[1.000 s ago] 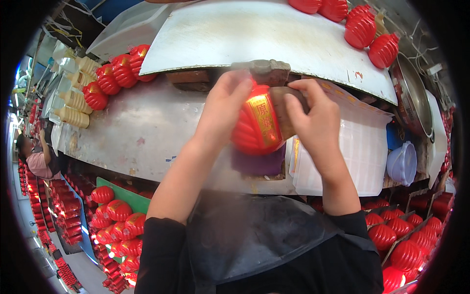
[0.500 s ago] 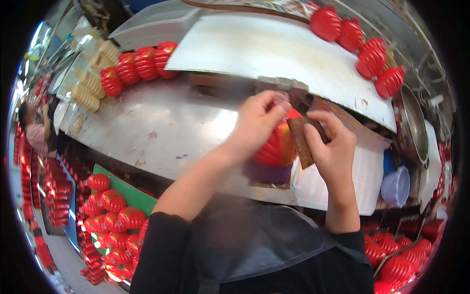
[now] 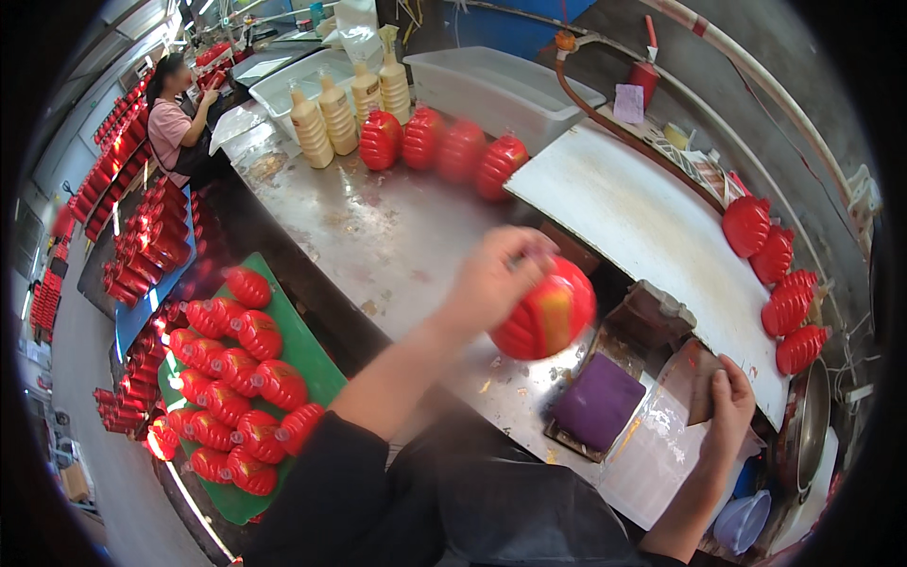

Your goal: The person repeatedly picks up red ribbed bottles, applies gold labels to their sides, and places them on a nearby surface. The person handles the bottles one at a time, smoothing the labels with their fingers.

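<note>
My left hand is closed round the narrow top of a red ribbed bottle with a gold patch on its side. The bottle hangs tilted over the metal worktable. To its lower right lies a purple pad in a dark holder, apart from the bottle. My right hand pinches a thin brown flat piece over a translucent plastic sheet. Both hands are well apart.
Several finished-looking red bottles lie on a green board at left. More red bottles and cream squeeze bottles line the table's back. A raised white board sits right. A person works at far left.
The view has swung left. My left hand has lifted the red bottle off the purple pad, to the left. My right hand has drawn away from the bottle, still holding the brown piece.
</note>
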Demonstrator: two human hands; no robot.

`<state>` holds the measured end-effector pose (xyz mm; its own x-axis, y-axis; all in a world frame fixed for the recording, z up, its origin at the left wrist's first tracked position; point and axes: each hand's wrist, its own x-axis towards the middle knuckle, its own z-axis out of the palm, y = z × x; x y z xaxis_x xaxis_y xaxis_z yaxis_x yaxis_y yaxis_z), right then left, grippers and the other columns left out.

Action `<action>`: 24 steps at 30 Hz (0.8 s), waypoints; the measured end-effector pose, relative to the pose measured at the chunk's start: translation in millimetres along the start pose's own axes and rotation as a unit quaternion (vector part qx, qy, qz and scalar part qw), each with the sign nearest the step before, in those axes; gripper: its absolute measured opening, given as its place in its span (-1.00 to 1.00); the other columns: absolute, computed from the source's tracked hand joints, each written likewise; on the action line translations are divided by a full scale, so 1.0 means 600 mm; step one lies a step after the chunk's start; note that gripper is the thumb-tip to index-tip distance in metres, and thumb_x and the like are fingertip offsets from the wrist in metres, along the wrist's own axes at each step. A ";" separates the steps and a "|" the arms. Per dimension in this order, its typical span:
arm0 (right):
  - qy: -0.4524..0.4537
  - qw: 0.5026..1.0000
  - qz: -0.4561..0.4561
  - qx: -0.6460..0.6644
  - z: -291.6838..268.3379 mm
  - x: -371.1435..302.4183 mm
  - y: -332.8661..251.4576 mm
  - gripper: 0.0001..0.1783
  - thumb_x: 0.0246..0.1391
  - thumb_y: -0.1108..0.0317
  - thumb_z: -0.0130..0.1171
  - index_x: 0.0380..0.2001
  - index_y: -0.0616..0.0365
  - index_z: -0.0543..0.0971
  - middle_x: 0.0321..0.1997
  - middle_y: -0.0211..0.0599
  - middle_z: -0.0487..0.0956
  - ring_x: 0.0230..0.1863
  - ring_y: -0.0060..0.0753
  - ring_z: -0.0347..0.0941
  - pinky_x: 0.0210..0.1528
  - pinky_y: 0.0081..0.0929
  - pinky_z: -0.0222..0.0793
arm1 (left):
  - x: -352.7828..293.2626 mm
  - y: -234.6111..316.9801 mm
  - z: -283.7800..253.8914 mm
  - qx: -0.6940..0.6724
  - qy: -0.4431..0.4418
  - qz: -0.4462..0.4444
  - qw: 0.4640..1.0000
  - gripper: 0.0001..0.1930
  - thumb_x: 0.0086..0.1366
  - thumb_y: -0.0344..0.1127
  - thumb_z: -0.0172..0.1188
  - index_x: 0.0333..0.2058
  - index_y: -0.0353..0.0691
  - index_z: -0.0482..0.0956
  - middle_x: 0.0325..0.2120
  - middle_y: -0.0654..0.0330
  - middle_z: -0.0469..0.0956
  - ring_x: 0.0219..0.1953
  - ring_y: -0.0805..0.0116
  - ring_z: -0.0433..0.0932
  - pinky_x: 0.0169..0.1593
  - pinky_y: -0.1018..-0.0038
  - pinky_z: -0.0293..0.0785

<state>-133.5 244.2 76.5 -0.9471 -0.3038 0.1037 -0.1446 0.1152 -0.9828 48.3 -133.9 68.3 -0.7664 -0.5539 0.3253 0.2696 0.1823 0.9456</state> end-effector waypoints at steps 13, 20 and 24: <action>0.033 0.983 0.089 0.155 -0.155 0.201 -0.017 -0.78 0.31 0.33 0.15 -0.44 0.16 0.57 -0.56 -0.43 0.51 -0.52 -0.59 0.45 -0.41 -0.58 0.38 | 0.236 -0.199 -0.445 0.391 0.261 -0.004 0.883 -0.63 0.49 -0.21 0.26 0.12 -0.36 0.65 0.01 0.02 0.70 0.03 0.19 0.66 0.18 0.30 0.52; 0.336 0.655 -0.211 -0.643 -0.224 0.375 -0.076 -0.63 0.32 0.06 0.22 -0.15 0.19 0.67 -0.09 0.05 0.67 -0.17 0.00 0.70 -0.13 -0.04 0.61 | 0.265 -0.288 -0.544 0.199 0.283 -0.025 0.938 -0.51 0.52 -0.27 0.22 0.33 -0.33 0.45 0.17 0.05 0.59 0.13 0.26 0.56 0.25 0.34 0.44; 0.298 0.602 0.000 -0.741 -0.299 0.423 -0.097 -0.53 0.34 0.01 0.20 0.00 0.22 0.66 0.07 0.09 0.64 0.05 0.14 0.66 0.08 0.02 0.59 | 0.229 -0.260 -0.520 0.310 0.322 -0.006 0.894 -0.48 0.52 -0.30 0.20 0.38 -0.29 0.41 0.32 0.04 0.42 0.27 0.22 0.46 0.36 0.31 0.35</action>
<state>-417.2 330.3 187.3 -0.8183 0.0383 0.5735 0.1769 0.9661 0.1879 83.0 -492.1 -37.3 -0.2176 -0.8757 0.4311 -0.2648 0.4781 0.8375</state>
